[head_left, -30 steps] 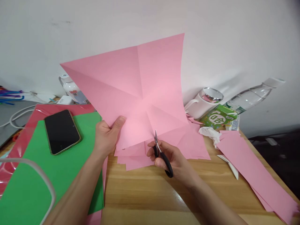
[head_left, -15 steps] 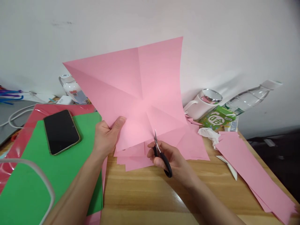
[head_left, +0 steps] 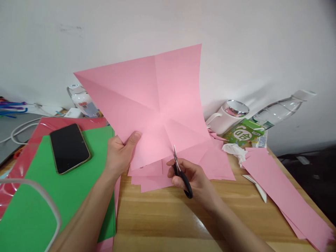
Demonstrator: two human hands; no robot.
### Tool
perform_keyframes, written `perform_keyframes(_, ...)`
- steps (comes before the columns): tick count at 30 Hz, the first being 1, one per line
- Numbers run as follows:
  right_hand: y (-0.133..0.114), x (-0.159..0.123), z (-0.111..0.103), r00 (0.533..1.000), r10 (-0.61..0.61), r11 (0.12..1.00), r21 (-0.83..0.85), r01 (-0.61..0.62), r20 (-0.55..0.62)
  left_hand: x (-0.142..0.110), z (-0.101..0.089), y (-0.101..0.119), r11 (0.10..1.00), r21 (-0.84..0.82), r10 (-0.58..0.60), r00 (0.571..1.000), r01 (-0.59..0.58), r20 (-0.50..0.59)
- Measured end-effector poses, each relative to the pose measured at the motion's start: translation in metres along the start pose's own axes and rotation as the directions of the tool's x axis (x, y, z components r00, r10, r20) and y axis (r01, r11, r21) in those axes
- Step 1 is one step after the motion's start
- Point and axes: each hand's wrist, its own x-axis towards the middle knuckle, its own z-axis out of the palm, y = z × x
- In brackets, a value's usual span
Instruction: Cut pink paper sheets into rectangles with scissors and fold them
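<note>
A creased pink sheet of paper (head_left: 147,105) is held up in front of me, its fold lines meeting near the middle. My left hand (head_left: 120,152) pinches it at the lower left, thumb on the near face and fingers hidden behind. Black-handled scissors (head_left: 186,183) are in my right hand (head_left: 193,178), pointing up at the sheet's lower edge. Their blades look closed or nearly so; whether they touch the paper I cannot tell. Below and behind the raised sheet, more pink paper (head_left: 154,183) lies on the wooden table (head_left: 147,217).
Left are green sheets (head_left: 86,189) with a phone (head_left: 69,148) on top, a white cable (head_left: 49,201) and a small bottle (head_left: 85,103). Right are a white mug (head_left: 222,117), a green box (head_left: 244,132), a leaning clear bottle (head_left: 280,109), crumpled tissue (head_left: 235,149) and pink strips (head_left: 280,192).
The top edge of the pink sheet has dipped slightly, and its upper corners have drawn in a little. Both hands and the scissors stay almost in place.
</note>
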Motion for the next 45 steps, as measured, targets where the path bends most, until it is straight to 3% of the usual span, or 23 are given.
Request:
perform_keyframes(17, 0.004, 0.002, 0.000, 1.000, 0.009, 0.999, 0.040, -0.009, 0.006, 0.000, -0.001, -0.001, 1.000, -0.027, -0.013, 1.000, 0.013, 0.018)
perform_keyframes(45, 0.013, 0.003, 0.000, 0.998, 0.057, 0.985, 0.161, -0.057, 0.001, 0.000, -0.001, 0.006, 0.997, 0.073, -0.013, 0.996, 0.007, 0.084)
